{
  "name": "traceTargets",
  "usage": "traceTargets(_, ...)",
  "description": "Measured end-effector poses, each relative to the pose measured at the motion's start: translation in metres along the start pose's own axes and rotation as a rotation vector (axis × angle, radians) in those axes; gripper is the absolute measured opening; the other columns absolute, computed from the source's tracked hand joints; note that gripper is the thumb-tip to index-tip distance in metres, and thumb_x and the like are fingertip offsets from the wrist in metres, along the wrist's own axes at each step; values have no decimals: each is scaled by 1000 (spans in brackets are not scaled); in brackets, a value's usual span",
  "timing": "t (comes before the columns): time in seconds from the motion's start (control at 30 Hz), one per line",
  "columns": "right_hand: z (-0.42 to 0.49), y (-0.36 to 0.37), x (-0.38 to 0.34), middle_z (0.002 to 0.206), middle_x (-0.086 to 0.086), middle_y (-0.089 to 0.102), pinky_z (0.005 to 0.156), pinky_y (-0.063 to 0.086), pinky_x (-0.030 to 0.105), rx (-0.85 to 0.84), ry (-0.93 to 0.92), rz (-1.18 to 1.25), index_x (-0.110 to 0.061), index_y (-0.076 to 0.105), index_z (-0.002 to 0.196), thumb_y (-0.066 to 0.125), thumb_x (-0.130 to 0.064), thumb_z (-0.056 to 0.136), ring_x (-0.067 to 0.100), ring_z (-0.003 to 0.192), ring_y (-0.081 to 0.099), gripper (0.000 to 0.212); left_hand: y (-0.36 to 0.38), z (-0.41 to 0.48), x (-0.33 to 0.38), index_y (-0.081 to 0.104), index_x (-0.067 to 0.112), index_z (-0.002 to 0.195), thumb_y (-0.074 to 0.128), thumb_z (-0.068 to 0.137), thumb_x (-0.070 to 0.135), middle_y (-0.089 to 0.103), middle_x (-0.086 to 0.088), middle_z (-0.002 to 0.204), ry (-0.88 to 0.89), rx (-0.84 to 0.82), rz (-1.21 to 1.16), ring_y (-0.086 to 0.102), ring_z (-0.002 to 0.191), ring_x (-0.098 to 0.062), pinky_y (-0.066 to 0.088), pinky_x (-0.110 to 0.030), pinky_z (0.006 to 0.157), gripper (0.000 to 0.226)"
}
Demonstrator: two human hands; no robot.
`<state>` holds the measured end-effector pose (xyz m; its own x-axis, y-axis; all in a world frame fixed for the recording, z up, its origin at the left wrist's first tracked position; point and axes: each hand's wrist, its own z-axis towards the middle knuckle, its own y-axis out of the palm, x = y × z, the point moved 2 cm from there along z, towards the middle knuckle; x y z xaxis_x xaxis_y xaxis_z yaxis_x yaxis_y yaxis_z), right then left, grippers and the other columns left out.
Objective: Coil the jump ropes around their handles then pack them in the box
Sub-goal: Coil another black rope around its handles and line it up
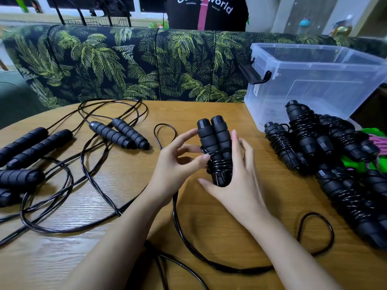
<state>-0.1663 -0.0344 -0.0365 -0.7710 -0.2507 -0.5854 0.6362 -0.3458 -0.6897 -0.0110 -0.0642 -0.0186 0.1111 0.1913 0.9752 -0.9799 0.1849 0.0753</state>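
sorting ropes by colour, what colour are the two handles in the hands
Black, both handles, with black cord coiled round their lower part; head view.

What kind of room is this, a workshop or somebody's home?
Probably a home living room: a palm-leaf sofa stands behind the wooden table, with a window beyond it.
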Motion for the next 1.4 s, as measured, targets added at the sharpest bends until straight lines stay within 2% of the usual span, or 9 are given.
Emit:
traceTargets(0.2, -2, -2, -5, 141, 5, 47, 72, 57, 41, 167, -159, -367, -18, 30, 154, 75, -47, 74, 26, 116, 48, 96, 1, 0, 0, 57, 32, 125, 77, 72, 19, 72, -4, 90, 25, 41, 8, 71, 75, -21, 55, -27, 76, 58)
traceTargets(0.37, -3, -1, -5, 150, 12, 43, 66, 57, 43, 129, -211, -315, -25, 34, 152, 70, -36, 84, 33, 112, 55, 78, 0, -1, 3, 57, 30, 128, 77, 76, 2, 72, -4, 95, 28, 30, -11, 69, 77, -15, 56, -24, 77, 63)
traceTargets(0.6, -2, 1, -7, 150, 12, 41, 52, 55, 36, 90, -155, -381, -26, 26, 154, 81, -47, 70, 32, 116, 53, 102, 2, -3, 4, 56, 29, 132, 78, 75, -3, 68, 1, 97, 14, -6, -24, 68, 72, -11, 53, -20, 70, 70)
traceTargets(0.73, -1, -1, -1, 147, 9, 40, 55, 54, 38, 133, -96, -295, -27, 25, 153, 84, -35, 72, 33, 112, 60, 101, 4, -3, 2, 54, 27, 138, 79, 72, 12, 71, 5, 107, 10, -94, 2, 67, 80, -14, 54, -25, 78, 73)
traceTargets(0.93, 1, -1, 8, 147, 0, 46, 77, 53, 36, 157, -107, -23, -32, 24, 154, 81, -22, 76, 27, 110, 63, 97, 1, 0, -2, 56, 31, 132, 75, 74, 17, 69, -6, 119, 12, -88, -24, 66, 102, -43, 55, -30, 89, 63)
traceTargets(1.03, 1, 0, 8, 152, -1, 43, 88, 51, 34, 148, -118, 66, -41, 21, 153, 77, -26, 81, 24, 118, 59, 93, 0, 2, -2, 56, 30, 130, 74, 74, 15, 69, -3, 116, 19, -86, -24, 69, 99, -38, 56, -33, 91, 60)
traceTargets(1.17, -1, 3, 4, 154, -2, 40, 100, 37, 12, 115, -124, 225, -54, 25, 148, 65, -33, 83, 13, 129, 50, 79, -4, 3, -5, 58, 26, 129, 73, 77, 16, 70, 3, 104, 41, -52, 4, 65, 90, -24, 54, -36, 89, 55)
traceTargets(1.23, -1, 3, 2, 153, -3, 42, 102, 32, 6, 108, -131, 293, -47, 32, 148, 67, -29, 84, 8, 133, 46, 75, -5, 4, -7, 58, 24, 131, 73, 77, 18, 68, 2, 103, 25, -46, 22, 63, 92, -19, 54, -37, 89, 56)
traceTargets(1.4, 0, 0, -3, 148, -5, 48, 108, 37, 19, 33, -134, 480, -27, 38, 148, 69, -16, 86, 3, 135, 44, 71, -5, 4, -12, 48, 19, 142, 70, 79, 18, 70, 1, 115, -48, -100, -28, 65, 111, -15, 53, -26, 88, 68)
